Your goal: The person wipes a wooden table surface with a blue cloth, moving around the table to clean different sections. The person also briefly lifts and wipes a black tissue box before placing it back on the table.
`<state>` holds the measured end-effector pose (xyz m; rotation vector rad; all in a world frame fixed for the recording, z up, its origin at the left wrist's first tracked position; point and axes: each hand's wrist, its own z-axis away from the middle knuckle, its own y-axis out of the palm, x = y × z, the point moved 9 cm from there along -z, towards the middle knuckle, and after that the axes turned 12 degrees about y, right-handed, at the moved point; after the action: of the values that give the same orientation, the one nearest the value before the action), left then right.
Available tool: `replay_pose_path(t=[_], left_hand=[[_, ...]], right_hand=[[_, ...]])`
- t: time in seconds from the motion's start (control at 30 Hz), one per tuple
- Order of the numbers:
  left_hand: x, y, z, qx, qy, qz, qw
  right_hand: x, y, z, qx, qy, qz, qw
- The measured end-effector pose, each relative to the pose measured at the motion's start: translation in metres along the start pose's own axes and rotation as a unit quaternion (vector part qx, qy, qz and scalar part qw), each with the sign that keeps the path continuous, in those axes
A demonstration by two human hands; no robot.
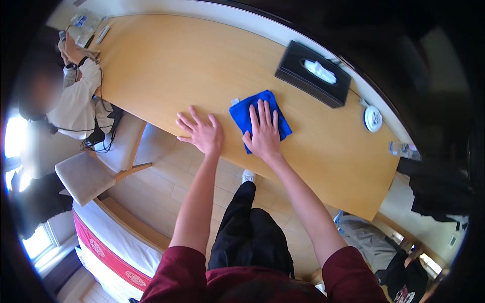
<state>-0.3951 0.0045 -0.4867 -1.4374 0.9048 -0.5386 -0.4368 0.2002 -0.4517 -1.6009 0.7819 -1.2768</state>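
Note:
Flat on the light wooden desk (182, 57) lies a blue cloth (242, 113) with a small white tag at its left corner. My right hand (263, 132) rests palm down on this cloth, fingers stretched towards its far edge and not curled round it. To the left, my left hand (204, 132) is spread on the bare wood near the desk's front edge, holding nothing. A black tissue box (310, 91) with a white tissue showing sits beyond the cloth, to the right, against the wall.
A round white socket unit (373, 118) and a clear plastic bottle (403, 150) are at the desk's right end. A seated person (77, 102) occupies the left end, near a grey chair (121, 144). Another person (394, 261) is at lower right. A bed (113, 242) stands behind left.

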Motion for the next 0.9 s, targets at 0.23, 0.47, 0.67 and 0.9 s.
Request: replay_pose_path(t=[0.23,0.47,0.67,0.9], left_hand=[[-0.002,0.011,0.003,0.069,0.054,-0.051,0.995],[-0.003,0.008,0.004,0.059,0.077,-0.064,0.993],[-0.007,0.004,0.007,0.056,0.068,-0.046,0.995],[-0.003,0.003,0.004,0.046,0.083,-0.043,0.995]], right_hand=[[-0.071,-0.034,0.115,0.016,0.090,0.012,0.996],[-0.160,-0.077,0.215,-0.064,0.213,0.079,0.972],[-0.208,-0.079,0.257,-0.175,0.432,0.130,0.875],[-0.167,-0.049,0.224,-0.167,0.512,0.134,0.832]])
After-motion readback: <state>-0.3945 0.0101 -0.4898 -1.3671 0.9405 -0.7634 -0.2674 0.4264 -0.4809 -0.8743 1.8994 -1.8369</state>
